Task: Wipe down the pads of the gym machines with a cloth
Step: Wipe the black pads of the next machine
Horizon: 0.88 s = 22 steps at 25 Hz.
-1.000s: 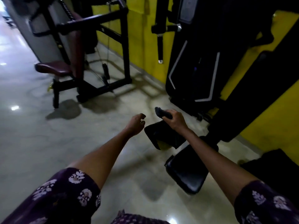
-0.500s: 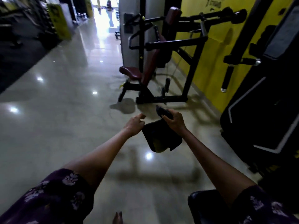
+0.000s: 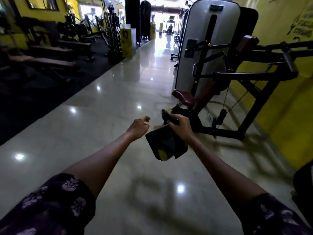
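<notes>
Two hands out front | right hand [image 3: 180, 127] grips dark cloth [image 3: 166, 146], hanging mid-air | left hand [image 3: 139, 127] loosely curled, holds nothing | machine [image 3: 237, 77] with maroon seat [image 3: 183, 97] ahead right, yellow wall [image 3: 284, 102] behind | benches [image 3: 50, 60] far left | glossy floor [image 3: 110, 106] open between.

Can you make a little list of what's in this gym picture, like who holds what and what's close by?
place: gym aisle with a shiny floor
right hand: grips a dark cloth that hangs down
left hand: holds nothing, fingers loosely curled
nearest machine: black frame, ahead on the right
its seat pad: dark red, not touched by the cloth
wall on the right: yellow
</notes>
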Available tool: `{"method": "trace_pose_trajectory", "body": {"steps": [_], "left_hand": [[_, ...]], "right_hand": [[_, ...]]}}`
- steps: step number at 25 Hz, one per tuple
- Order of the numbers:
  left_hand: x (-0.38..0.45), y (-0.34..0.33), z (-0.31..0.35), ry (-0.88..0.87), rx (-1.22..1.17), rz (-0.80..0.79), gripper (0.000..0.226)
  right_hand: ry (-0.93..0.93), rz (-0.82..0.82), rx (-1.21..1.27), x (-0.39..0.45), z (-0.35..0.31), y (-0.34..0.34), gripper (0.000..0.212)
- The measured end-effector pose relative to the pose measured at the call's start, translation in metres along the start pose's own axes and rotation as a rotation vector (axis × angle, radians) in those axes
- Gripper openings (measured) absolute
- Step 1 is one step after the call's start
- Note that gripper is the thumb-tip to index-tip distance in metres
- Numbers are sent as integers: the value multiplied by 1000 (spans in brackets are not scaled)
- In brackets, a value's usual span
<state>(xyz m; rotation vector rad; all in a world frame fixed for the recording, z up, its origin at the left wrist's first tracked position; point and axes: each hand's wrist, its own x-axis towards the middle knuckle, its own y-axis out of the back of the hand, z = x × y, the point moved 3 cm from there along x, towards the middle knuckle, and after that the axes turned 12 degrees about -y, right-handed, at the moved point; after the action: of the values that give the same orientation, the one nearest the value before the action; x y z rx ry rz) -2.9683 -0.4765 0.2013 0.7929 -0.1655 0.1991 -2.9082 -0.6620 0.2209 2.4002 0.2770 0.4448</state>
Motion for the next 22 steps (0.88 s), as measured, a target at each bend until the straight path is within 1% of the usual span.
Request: {"method": "trace_pose_trajectory", "body": {"steps": [2, 5, 7, 12, 17, 19, 22], "left_hand": [[21, 21, -19, 12, -9, 27, 36], [50, 41, -49, 17, -4, 12, 37], [72, 50, -72, 28, -7, 15, 37], [151, 60, -120, 18, 6, 20, 35], [274, 79, -163, 13, 9, 58, 33], [323, 90, -176, 10, 28, 51, 34], [393, 104, -202, 2, 68, 58, 34]], "right_hand": [[3, 11, 24, 32, -15, -17, 33], [4, 58, 91, 70, -32, -40, 30], [2, 54, 102, 97, -37, -56, 31], [-19, 28, 73, 180, -28, -94, 29], [15, -14, 40, 311, -12, -120, 32], [21, -2, 32, 366, -12, -124, 31], [56, -31, 50, 444, -14, -135, 30]]}}
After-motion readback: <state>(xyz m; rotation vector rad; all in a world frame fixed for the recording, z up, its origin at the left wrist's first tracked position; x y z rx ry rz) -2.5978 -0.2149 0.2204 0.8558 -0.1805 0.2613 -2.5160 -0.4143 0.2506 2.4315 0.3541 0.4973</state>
